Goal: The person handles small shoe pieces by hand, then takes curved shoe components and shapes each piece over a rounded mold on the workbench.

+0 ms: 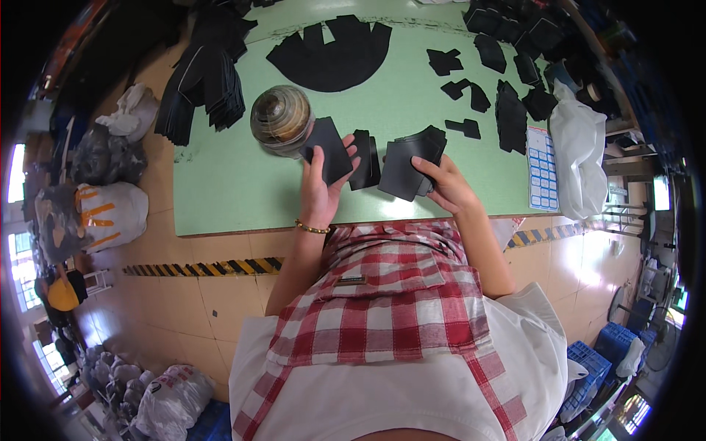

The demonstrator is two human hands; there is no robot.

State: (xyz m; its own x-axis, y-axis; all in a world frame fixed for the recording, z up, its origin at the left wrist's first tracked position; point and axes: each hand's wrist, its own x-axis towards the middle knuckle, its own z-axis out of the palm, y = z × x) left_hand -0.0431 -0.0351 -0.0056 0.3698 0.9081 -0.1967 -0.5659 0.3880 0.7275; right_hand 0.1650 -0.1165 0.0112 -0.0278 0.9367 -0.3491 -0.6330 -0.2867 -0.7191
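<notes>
My left hand (321, 184) is closed on a flat black piece (331, 149), its thumb on the near face and its fingers behind. My right hand (449, 184) grips a fanned stack of black pieces (407, 168), thumb on top. Between the two hands, a small pile of black pieces (364, 160) lies on the green tabletop (243, 195). Just beyond my left hand sits a round, banded, brownish object (281, 120) that looks wrapped in clear film; its kind I cannot make out.
Black pieces fan out in an arc (331, 59) at the back. Tall black stacks (209, 84) stand at the left edge. Loose black cut pieces (463, 128) lie right, beside a blue-and-white printed sheet (543, 169) and a white plastic bag (577, 154). Filled bags (118, 213) are on the left.
</notes>
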